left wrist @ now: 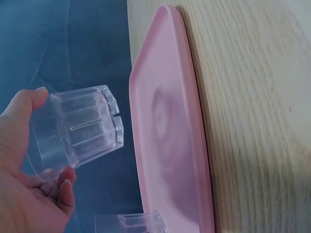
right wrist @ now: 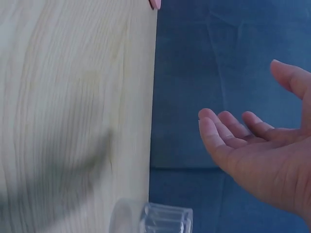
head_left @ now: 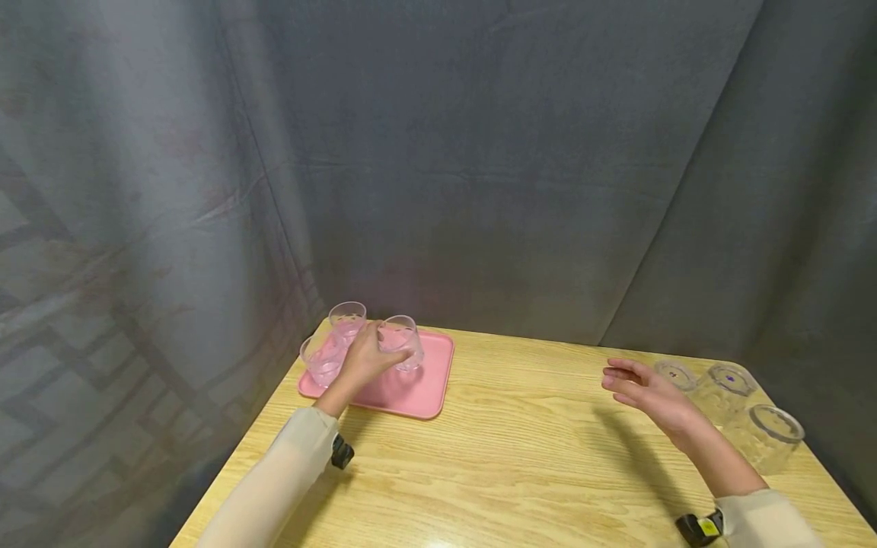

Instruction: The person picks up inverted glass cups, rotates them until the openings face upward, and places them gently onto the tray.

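Note:
My left hand (head_left: 365, 359) grips a clear plastic cup (head_left: 403, 342) by its rim end, thumb on one side and fingers on the other. In the left wrist view the base of this cup (left wrist: 90, 126) faces the pink tray (left wrist: 167, 145), with a gap between them. Two more clear cups, one at the back (head_left: 347, 318) and one at the front (head_left: 322, 367), stand upright on the tray's left part. Over the table's right side hovers my right hand (head_left: 647, 394), fingers loosely bent and holding nothing, left of some overturned cups.
Three clear cups stand upside down at the right: a left one (head_left: 674, 374), a back one (head_left: 729, 380) and a front one (head_left: 767, 438). A grey curtain (head_left: 466, 190) hangs behind the wooden table (head_left: 521, 457) and along its sides.

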Action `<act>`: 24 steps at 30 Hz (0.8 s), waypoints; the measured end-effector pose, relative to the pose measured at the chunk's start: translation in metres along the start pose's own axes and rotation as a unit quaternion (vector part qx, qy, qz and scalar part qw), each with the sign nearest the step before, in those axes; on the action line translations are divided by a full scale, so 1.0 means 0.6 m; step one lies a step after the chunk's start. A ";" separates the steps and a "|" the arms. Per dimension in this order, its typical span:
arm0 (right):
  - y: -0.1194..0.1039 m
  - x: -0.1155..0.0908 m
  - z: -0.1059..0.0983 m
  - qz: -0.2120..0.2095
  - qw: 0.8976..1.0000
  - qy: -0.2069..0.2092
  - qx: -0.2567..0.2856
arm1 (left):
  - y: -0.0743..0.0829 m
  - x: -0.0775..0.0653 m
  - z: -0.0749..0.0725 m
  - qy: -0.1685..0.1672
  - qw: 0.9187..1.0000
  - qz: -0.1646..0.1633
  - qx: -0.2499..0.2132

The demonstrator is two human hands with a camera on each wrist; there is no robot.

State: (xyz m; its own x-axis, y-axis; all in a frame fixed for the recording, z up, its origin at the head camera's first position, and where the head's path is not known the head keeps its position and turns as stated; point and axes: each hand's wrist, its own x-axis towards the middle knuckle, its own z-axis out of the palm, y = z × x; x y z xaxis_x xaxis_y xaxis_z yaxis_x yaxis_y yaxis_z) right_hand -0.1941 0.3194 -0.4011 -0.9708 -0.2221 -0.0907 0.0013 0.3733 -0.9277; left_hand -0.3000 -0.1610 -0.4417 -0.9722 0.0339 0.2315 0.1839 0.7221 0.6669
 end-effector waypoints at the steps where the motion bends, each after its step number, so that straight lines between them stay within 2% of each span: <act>1: 0.001 -0.001 -0.003 -0.002 1.000 0.003 -0.010 | -0.001 0.001 0.000 0.000 1.000 -0.001 0.002; 6: 0.005 -0.003 -0.019 -0.004 0.997 0.020 -0.081 | -0.005 0.007 0.000 0.005 1.000 -0.003 0.012; 13: 0.004 -0.005 -0.037 0.009 0.977 0.054 -0.206 | -0.011 0.015 0.000 0.016 1.000 0.001 0.023; 24: 0.015 -0.003 -0.063 -0.021 0.955 0.065 -0.287 | -0.026 0.028 0.003 0.028 0.999 -0.017 0.026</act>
State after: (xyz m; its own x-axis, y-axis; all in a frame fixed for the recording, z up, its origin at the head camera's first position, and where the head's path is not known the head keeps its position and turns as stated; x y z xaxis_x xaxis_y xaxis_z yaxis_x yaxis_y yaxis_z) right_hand -0.2011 0.3572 -0.3957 -0.9887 -0.1485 0.0226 -0.1344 0.8073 -0.5746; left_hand -0.3194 -0.1707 -0.4495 -0.9680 -0.0277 0.2495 0.1426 0.7573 0.6373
